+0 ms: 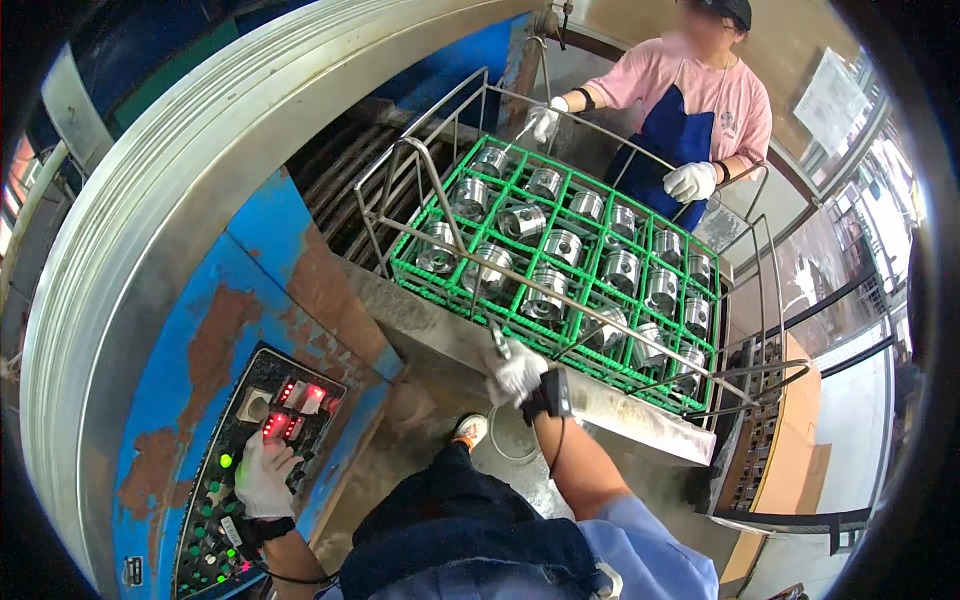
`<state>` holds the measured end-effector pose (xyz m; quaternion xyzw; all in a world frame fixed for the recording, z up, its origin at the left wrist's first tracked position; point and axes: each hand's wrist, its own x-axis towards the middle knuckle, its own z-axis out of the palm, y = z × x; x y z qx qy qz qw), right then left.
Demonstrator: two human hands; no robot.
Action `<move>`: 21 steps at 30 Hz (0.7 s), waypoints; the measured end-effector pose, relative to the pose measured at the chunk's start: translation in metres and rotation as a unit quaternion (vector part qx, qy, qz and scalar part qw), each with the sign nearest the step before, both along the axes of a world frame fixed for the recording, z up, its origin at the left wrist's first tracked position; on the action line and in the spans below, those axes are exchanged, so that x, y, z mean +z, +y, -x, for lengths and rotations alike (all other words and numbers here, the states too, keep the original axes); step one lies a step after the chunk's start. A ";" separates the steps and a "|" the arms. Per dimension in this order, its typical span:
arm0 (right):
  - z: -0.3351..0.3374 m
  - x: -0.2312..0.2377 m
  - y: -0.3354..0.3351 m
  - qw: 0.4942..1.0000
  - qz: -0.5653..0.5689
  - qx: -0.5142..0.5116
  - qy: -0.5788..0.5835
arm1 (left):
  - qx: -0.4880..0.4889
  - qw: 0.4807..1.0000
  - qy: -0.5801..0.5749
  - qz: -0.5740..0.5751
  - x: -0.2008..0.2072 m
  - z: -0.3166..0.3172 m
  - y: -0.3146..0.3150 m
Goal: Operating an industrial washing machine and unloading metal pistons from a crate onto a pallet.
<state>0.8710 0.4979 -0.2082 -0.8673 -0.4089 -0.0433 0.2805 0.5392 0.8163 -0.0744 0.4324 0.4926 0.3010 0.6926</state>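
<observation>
Light blue shirt (650, 550) and dark trousers (430, 510) of the person wearing the camera lie closest, on the near side of the green basket (470, 308). That basket rests on a grey metal worktop (420, 315), with shiny metal pistons (562, 247) sitting in its compartments. A wire frame (438, 185) stands around the basket and rises above it. Just beside the basket's near edge, the right hand (520, 373), in a white glove, is curled around a slim rod (498, 337); blur hides the rod's exact shape and whether it touches the basket. Well apart from the basket, to its near left, the gloved left hand (265, 475) grasps nothing, its fingers at a control panel (215, 475) just beside small red lights (315, 393). Blue, rust-patched machine wall (165, 385) surrounds the panel. Beyond the basket's far side stands a co-worker (665, 95) in a pink shirt and dark blue apron. One of the co-worker's white-gloved hands (545, 120) grips a thin stick (522, 133) pointing toward the basket's far left corner.
</observation>
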 end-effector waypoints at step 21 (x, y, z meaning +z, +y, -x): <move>0.063 0.082 0.028 0.831 -0.036 -0.194 0.520 | 0.012 1.000 -0.001 0.007 0.000 -0.008 0.041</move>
